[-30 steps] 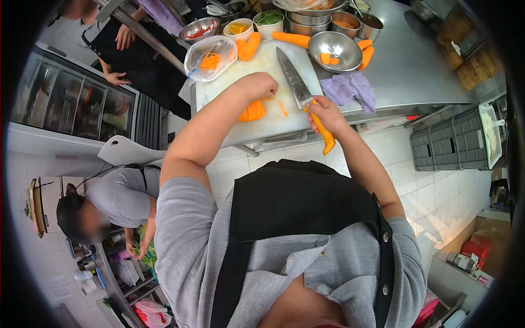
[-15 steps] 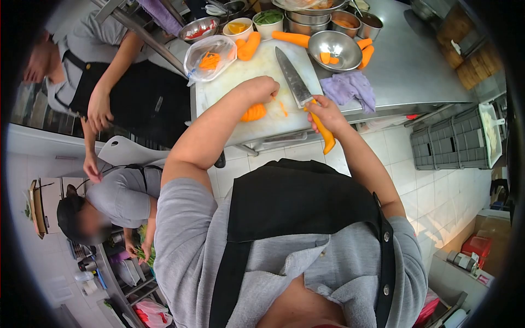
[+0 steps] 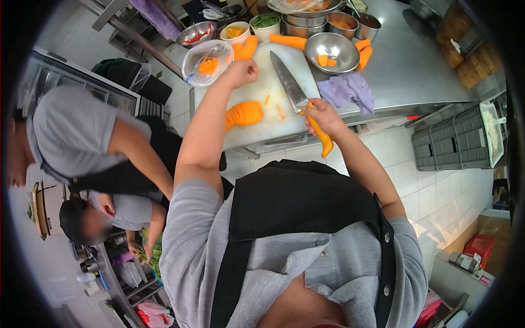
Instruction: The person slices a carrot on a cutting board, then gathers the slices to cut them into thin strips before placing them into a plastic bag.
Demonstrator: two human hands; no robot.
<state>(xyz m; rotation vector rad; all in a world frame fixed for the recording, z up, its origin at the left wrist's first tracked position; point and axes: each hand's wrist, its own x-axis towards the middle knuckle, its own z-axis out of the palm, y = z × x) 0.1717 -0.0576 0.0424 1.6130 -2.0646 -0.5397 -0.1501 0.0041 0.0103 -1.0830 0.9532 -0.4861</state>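
Note:
My right hand (image 3: 324,116) grips the yellow handle of a kitchen knife (image 3: 288,81), whose wide blade lies over the right side of the white cutting board (image 3: 265,87). My left hand (image 3: 242,75) is closed beside the clear plastic bag (image 3: 191,66), which holds carrot strips (image 3: 208,65). Whatever its fingers hold is hidden. Fanned carrot slices (image 3: 244,113) rest on the board near its front edge, below my left hand. A few loose carrot shreds (image 3: 279,111) lie right of them.
Whole peeled carrots (image 3: 288,41) and a steel bowl (image 3: 332,52) with carrot pieces stand behind the board. A purple cloth (image 3: 346,92) lies to the right. Containers line the back. Two people work at left, one person's arm (image 3: 143,150) close to mine.
My left hand has moved from above the carrot slices up and left to the plastic bag. The knife has barely shifted. The nearer person at left has leaned closer, their arm now lowered.

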